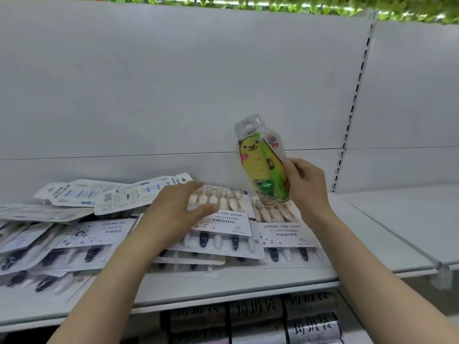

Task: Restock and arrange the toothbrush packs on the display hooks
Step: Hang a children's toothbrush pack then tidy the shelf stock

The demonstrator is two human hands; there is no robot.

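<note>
White back panels rise bare behind the shelf (pixel 248 286), leaving open room above the heap of multi-brush packs (pixel 285 234) lying flat on it. Their cards read "CARING FOR GUMS, DEEP CLEANING, YIKOJIFE". Above that heap's right end, the right hand (pixel 306 181) grips a yellow cartoon toothbrush pack (pixel 263 165) upright. Over the heap's middle, the left hand (pixel 178 212) rests with relaxed, spread fingers on one pack.

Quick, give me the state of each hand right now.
Left hand: open, fingers resting flat on a multi-brush toothbrush pack.
Right hand: holding the yellow cartoon toothbrush pack upright.
</note>
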